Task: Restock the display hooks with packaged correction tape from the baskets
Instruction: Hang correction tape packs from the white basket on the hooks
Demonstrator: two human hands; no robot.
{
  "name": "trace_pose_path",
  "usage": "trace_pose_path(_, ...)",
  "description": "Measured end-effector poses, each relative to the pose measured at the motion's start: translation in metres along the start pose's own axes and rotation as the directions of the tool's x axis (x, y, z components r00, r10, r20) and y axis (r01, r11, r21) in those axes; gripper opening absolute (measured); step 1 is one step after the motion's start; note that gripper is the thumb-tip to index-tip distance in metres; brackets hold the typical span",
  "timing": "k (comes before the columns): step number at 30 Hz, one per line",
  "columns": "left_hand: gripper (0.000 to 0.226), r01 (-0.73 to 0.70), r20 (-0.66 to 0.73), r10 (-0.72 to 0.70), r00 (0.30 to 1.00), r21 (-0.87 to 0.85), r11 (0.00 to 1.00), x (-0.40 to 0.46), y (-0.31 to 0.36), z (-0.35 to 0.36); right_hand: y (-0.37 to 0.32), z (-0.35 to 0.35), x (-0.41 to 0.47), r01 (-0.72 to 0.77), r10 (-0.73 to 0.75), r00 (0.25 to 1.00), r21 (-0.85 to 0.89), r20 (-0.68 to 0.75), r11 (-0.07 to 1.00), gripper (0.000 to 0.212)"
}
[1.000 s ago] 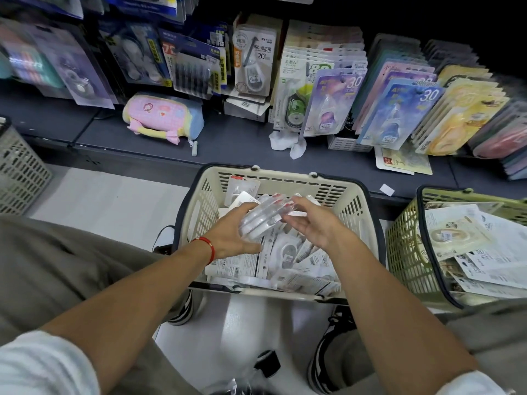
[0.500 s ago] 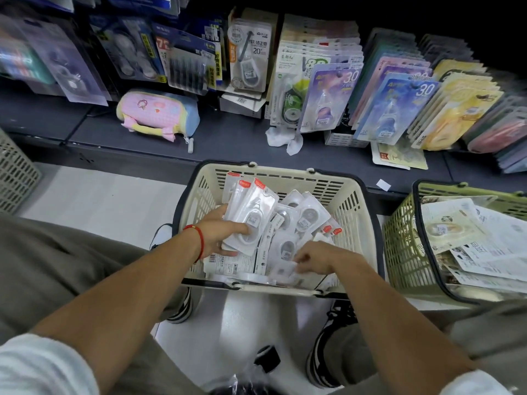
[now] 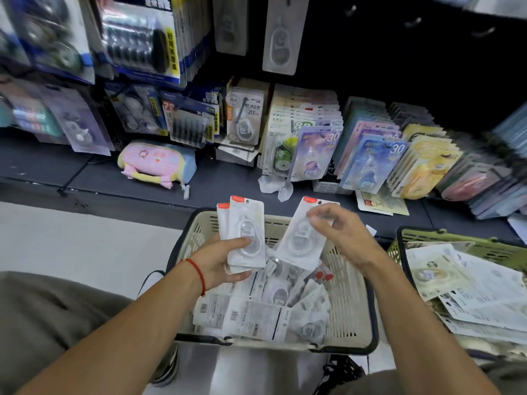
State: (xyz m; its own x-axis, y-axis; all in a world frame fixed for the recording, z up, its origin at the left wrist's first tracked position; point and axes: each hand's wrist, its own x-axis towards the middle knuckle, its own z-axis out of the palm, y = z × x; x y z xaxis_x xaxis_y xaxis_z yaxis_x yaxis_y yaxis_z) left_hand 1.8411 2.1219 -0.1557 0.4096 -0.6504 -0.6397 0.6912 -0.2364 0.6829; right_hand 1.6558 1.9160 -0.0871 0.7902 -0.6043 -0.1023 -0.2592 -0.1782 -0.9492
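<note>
While blurred blister packs (image 3: 134, 35) hang from the display at the far left, a pink and blue pouch (image 3: 158, 163) lies on the dark shelf (image 3: 57, 166) below them, near the shelf's front edge. Right of the pouch, rows of carded correction tape (image 3: 310, 149) stand leaning along the back of the shelf, purple, blue and yellow cards running toward the right end. Just below the shelf's front edge sits the beige basket (image 3: 353, 315) with a dark rim, filled with loose white packs (image 3: 256, 312) lying flat and overlapping, some face down with barcodes up. Over the basket's left half, the left hand (image 3: 219, 260), a red string at its wrist, grips a small stack of correction tape packs (image 3: 246, 232) held upright, thumb pressed across the front pack, red tabs at the top. Over the basket's middle, the right hand (image 3: 339, 238) pinches a single pack (image 3: 299, 238) near its upper right corner, the pack tilted to the right, close beside the stack but apart from it. At the right edge, a green basket (image 3: 445, 238) stands just beside the beige one, holding larger white packs and printed sheets (image 3: 479, 289). Grey trouser legs show at the bottom left and right, with dark shoes on the pale floor under the beige basket
</note>
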Motion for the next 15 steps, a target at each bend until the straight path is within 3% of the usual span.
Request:
trace_pose_path(3, 0.058, -0.042, 0.096, 0.045, 0.994, -0.036, 0.998, -0.010, 0.010, 0.016, -0.017, 0.008, 0.005, 0.172, -0.173, 0.984, 0.011, 0.044, 0.985, 0.033)
trace_pose_path(7, 0.065, -0.126, 0.219, 0.139, 0.966, -0.074, 0.989, -0.024, 0.033, 0.038, -0.048, 0.011, 0.013, 0.271, -0.278, 0.948, 0.065, 0.153, 0.960, 0.047)
trace_pose_path(10, 0.066, -0.242, 0.269, 0.238, 0.933, -0.020, 0.970, -0.030, 0.062, 0.055, -0.081, 0.003, 0.026, 0.344, -0.339, 0.926, 0.000, 0.168, 0.939, 0.062)
trace_pose_path(12, 0.066, -0.311, 0.270, 0.305, 0.913, -0.020, 0.950, -0.033, 0.089, 0.067, -0.103, -0.002, 0.037, 0.384, -0.376, 0.922, -0.086, 0.091, 0.919, 0.073)
trace_pose_path(15, 0.061, -0.400, 0.272, 0.397, 0.876, -0.048, 0.915, -0.038, 0.134, 0.083, -0.132, -0.006, 0.054, 0.325, -0.338, 0.930, -0.109, -0.145, 0.940, 0.079)
